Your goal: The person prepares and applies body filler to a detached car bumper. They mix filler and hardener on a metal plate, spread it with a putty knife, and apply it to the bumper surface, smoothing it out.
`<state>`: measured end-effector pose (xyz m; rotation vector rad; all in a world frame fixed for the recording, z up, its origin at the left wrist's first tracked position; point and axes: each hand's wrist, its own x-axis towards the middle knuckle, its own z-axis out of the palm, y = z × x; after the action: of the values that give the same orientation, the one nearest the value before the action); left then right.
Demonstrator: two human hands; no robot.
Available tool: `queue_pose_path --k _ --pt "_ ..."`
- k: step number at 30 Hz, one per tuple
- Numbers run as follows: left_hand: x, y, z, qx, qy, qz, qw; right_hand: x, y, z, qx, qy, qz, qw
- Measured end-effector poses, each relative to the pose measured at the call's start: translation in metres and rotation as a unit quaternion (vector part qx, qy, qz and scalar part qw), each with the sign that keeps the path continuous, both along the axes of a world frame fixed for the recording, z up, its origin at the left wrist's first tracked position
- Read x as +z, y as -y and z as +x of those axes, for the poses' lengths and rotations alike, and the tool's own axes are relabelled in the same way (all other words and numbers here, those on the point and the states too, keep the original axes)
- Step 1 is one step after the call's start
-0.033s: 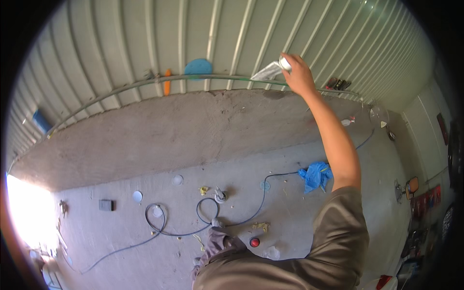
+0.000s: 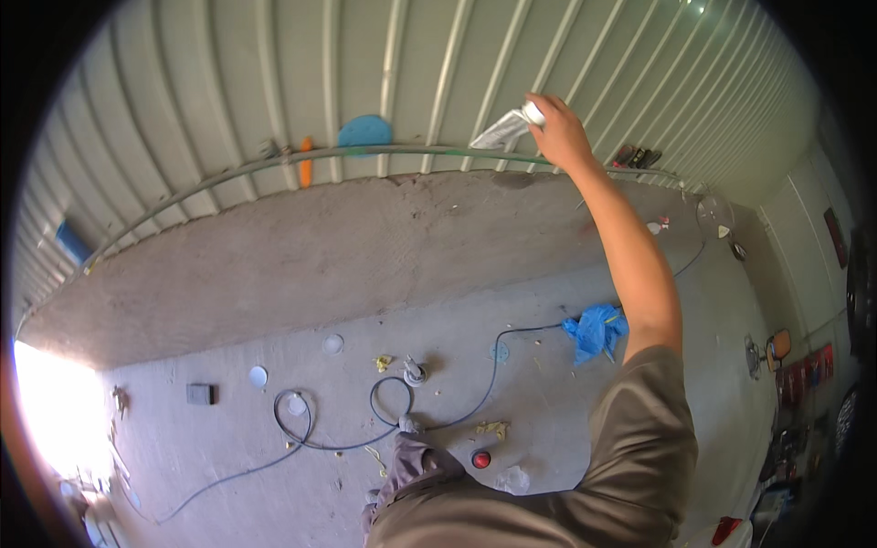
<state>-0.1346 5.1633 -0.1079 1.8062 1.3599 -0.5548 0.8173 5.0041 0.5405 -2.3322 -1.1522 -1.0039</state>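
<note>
My right hand [image 2: 559,135], arm raised, is closed round a white cylindrical item [image 2: 533,115]. A silvery flat piece [image 2: 499,131] extends from it down and left against or close to the ribbed metal wall [image 2: 438,64], just above a horizontal pipe [image 2: 438,152]; I cannot tell whether it touches. A blue disc [image 2: 364,133] and an orange strip-like item [image 2: 306,163] are at the pipe to the left. Dark tools [image 2: 637,157] sit to the right of my hand. My left hand is not in view.
On the grey floor [image 2: 228,429] lie a looping cable [image 2: 493,384], a blue plastic bag [image 2: 594,333], a dark box [image 2: 200,394], a red round item [image 2: 480,458] and scraps. My shoe [image 2: 407,424] is beside the cable. A bright opening [image 2: 55,402] is at left; equipment [image 2: 795,374] lines the right.
My right hand and the item it holds have moved slightly up and left. The wall and pipe sit slightly further left in the view.
</note>
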Motion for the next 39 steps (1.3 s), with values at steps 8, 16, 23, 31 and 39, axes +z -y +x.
queue_pose_path --k 8,16,23,31,39 --pt "0.060 0.055 0.131 0.113 0.018 -0.077 0.991 -0.051 -0.027 0.185 -0.054 -0.099 -0.143 0.983" --pt "0.132 0.048 0.091 0.190 -0.002 -0.094 0.977 -0.107 -0.031 0.191 0.022 -0.048 -0.047 0.998" --pt "0.125 -0.022 0.075 0.261 0.070 -0.129 0.954 -0.151 0.065 0.056 -0.149 -0.238 -0.169 0.945" --pt "0.003 -0.043 0.072 0.049 0.181 -0.154 0.970 -0.446 0.353 -0.388 -0.017 -0.541 -0.249 0.803" --pt "0.033 0.021 -0.030 -0.070 0.057 -0.044 0.995 -0.530 0.458 -0.667 0.077 -0.602 -0.463 0.646"
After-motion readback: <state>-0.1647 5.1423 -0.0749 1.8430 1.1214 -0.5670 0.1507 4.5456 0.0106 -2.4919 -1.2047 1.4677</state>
